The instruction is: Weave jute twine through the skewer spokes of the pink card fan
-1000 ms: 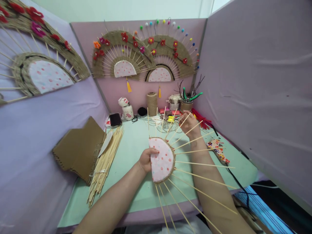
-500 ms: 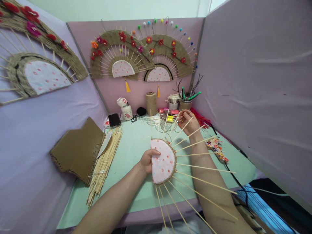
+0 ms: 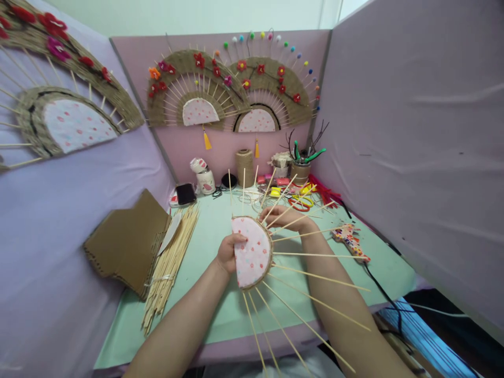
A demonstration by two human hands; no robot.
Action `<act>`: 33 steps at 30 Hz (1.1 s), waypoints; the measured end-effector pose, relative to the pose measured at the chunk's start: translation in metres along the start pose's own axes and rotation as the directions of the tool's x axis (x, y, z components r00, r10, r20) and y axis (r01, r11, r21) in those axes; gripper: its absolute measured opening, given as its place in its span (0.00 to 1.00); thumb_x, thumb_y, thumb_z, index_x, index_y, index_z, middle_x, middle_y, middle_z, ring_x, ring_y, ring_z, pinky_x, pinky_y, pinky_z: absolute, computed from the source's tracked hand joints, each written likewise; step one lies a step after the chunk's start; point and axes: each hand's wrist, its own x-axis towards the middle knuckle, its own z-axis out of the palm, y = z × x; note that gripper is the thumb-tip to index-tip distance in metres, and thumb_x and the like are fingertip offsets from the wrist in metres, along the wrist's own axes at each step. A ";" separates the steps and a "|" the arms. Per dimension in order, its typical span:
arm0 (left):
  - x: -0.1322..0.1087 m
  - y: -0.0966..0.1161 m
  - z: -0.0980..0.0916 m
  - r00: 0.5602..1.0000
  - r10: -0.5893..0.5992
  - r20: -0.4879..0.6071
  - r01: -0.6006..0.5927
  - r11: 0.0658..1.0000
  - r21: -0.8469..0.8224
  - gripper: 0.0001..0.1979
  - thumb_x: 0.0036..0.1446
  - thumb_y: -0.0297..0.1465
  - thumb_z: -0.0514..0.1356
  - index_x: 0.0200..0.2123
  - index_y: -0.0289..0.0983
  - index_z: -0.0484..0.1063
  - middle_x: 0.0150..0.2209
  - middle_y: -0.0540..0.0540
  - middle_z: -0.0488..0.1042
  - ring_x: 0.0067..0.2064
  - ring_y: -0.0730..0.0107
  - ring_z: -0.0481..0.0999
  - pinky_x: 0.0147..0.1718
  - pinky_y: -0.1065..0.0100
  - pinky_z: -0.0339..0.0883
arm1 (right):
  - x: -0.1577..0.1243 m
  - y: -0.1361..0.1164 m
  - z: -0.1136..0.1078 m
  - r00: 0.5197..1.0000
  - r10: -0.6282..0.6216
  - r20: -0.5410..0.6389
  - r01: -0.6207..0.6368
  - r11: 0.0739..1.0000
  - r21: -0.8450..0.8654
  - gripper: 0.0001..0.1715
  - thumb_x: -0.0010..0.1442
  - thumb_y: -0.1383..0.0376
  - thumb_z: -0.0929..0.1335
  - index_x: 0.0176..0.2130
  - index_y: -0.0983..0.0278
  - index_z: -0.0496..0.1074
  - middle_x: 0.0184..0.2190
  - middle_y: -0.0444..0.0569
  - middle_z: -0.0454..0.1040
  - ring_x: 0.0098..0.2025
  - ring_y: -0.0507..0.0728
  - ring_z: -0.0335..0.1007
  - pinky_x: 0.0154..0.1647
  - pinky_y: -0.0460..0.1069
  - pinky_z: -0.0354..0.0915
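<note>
On the far left, a large fan (image 3: 81, 123) with red flowers hangs on the cloth wall, and below it a sheet of cardboard (image 3: 126, 236) leans beside a bundle of thin sticks (image 3: 171, 268) on the green table (image 3: 208, 226). Behind the bundle sit a black pad (image 3: 185, 193) and a jar (image 3: 205, 181). The left hand (image 3: 228, 251) grips the half-round fan (image 3: 255, 252) by its straight edge, thumb on the spotted front and the other fingers hidden behind it. The fan is held up over the middle of the table, its sticks spreading upward, right and down. Beyond it stands a roll of twine (image 3: 244, 168). The right hand (image 3: 283, 217) has its bent fingers at the fan's upper right rim, behind some of the sticks; whether they pinch anything, I cannot tell. Past that hand lie scissors (image 3: 300, 203) with a red handle, in front of a pot (image 3: 301, 173) holding green-handled pliers (image 3: 315, 155). Red fuzzy stems (image 3: 326, 193) lie next, then a flowered glue gun (image 3: 350, 241) with a black cord at far right.
</note>
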 end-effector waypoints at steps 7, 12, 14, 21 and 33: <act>0.000 0.009 -0.005 0.998 0.040 -0.042 -0.040 0.999 0.006 0.26 0.47 0.26 0.52 0.52 0.30 0.67 0.41 0.37 0.78 0.46 0.53 0.76 0.50 0.49 0.61 | -0.012 0.002 -0.036 0.908 -0.149 -0.392 0.302 0.881 0.364 0.09 0.44 0.65 0.74 0.27 0.63 0.71 0.20 0.38 0.66 0.22 0.46 0.60 0.27 0.44 0.61; 0.005 0.000 -0.008 0.997 -0.064 -0.032 0.064 0.998 -0.003 0.26 0.47 0.25 0.52 0.52 0.27 0.67 0.41 0.35 0.77 0.46 0.53 0.76 0.50 0.51 0.60 | -0.012 -0.007 -0.041 0.782 -0.220 -0.583 0.554 0.673 0.489 0.11 0.45 0.67 0.73 0.31 0.58 0.71 0.25 0.37 0.71 0.24 0.46 0.63 0.36 0.47 0.67; 0.008 -0.005 -0.008 0.995 -0.095 -0.023 0.095 0.995 -0.007 0.26 0.47 0.25 0.52 0.52 0.26 0.67 0.41 0.35 0.77 0.46 0.52 0.76 0.50 0.51 0.60 | -0.010 -0.006 -0.044 0.743 -0.210 -0.636 0.600 0.630 0.493 0.10 0.46 0.68 0.73 0.31 0.57 0.71 0.27 0.37 0.72 0.26 0.46 0.64 0.35 0.46 0.67; 0.012 -0.014 -0.015 0.987 -0.161 -0.015 0.161 0.987 -0.005 0.21 0.48 0.24 0.53 0.46 0.24 0.71 0.39 0.34 0.78 0.42 0.54 0.77 0.47 0.56 0.63 | -0.001 0.005 -0.052 0.713 -0.143 -0.686 0.606 0.619 0.500 0.10 0.44 0.70 0.74 0.29 0.59 0.72 0.24 0.38 0.73 0.26 0.46 0.66 0.27 0.42 0.65; 0.011 -0.014 -0.014 0.985 -0.171 -0.027 0.171 0.985 0.000 0.22 0.47 0.25 0.54 0.46 0.24 0.72 0.41 0.33 0.77 0.45 0.52 0.76 0.48 0.56 0.62 | 0.039 0.043 -0.031 0.784 0.089 -0.614 0.190 0.908 0.374 0.11 0.40 0.67 0.75 0.28 0.64 0.72 0.19 0.39 0.71 0.19 0.46 0.60 0.21 0.43 0.60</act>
